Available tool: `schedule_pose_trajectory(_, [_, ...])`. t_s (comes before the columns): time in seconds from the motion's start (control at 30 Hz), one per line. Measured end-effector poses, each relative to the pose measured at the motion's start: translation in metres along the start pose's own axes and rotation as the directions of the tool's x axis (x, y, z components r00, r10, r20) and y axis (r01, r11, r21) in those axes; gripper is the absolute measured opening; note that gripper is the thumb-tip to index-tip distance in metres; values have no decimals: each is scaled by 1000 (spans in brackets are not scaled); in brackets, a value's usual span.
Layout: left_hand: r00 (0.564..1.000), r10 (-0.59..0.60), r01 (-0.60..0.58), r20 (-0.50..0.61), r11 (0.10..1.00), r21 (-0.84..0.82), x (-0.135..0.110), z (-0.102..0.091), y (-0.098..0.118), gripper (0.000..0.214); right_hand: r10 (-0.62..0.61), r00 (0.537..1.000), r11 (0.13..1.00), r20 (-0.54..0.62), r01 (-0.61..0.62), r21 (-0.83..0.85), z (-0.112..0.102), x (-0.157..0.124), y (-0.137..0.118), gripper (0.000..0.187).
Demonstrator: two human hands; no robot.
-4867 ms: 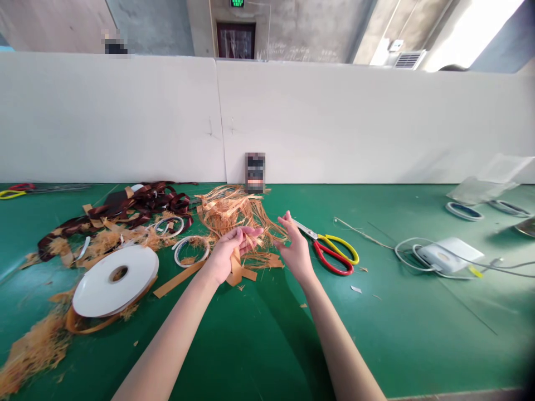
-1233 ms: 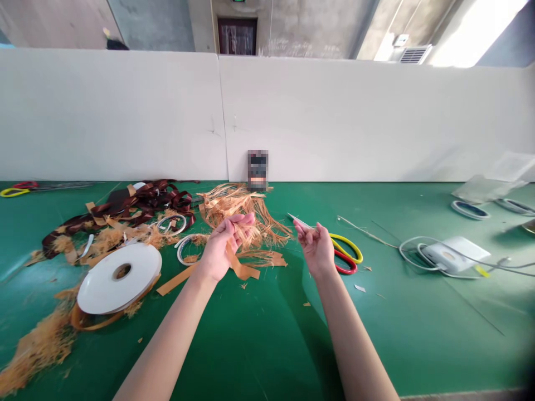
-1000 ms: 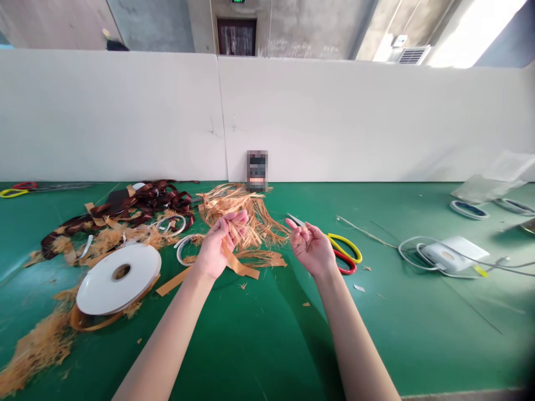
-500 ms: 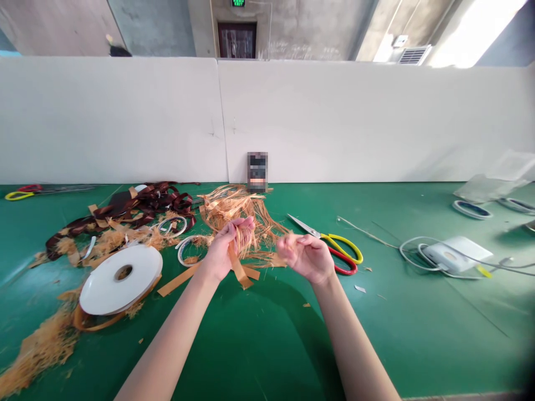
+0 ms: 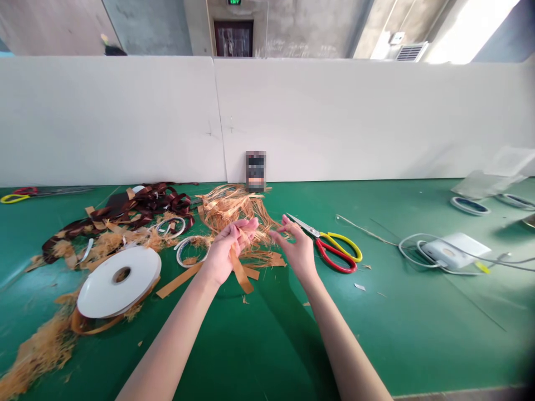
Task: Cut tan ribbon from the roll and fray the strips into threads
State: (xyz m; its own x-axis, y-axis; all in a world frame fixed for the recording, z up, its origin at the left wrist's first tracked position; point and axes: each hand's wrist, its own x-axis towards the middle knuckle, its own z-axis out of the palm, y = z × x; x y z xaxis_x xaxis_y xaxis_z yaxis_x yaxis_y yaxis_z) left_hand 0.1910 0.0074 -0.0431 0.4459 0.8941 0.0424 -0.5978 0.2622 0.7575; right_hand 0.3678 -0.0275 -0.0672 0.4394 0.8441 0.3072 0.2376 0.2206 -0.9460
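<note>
My left hand is closed on an orange ribbon strip that hangs below the palm, its upper end frayed into thin strands. Just to its right, my right hand has its fingers spread, fingertips at the frayed strands. Behind both hands lies a heap of shredded orange ribbon on the green table.
Red-and-yellow scissors lie right of my right hand. A white tape roll, small white rings, dark brown ribbon and orange scraps cover the left. A white device with cables sits right. A white partition backs the table.
My right hand, pinched near the scissors a second ago, moved left to the frayed ribbon, closed on it, and now has its fingers spread. The left hand kept its hold.
</note>
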Motion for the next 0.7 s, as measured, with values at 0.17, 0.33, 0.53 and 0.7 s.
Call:
schedule_pose_trajectory(0.17, [994,92,-94,-58,995,-36,1,-2,5,13,159,984,962,-81,-136,235,-3,1,-6,37])
schedule_pose_trajectory(0.33, [994,80,-84,-67,995,-55,0,-3,8,12,247,967,890,-56,-203,409,-8,10,5,42])
schedule_pose_trajectory(0.53, [989,101,-112,-103,989,-102,2,-8,12,13,291,954,818,69,-286,499,-24,22,15,27])
schedule_pose_trajectory(0.7, [982,90,-116,-167,981,-156,4,-12,20,11,256,946,839,198,-319,441,-28,21,6,26])
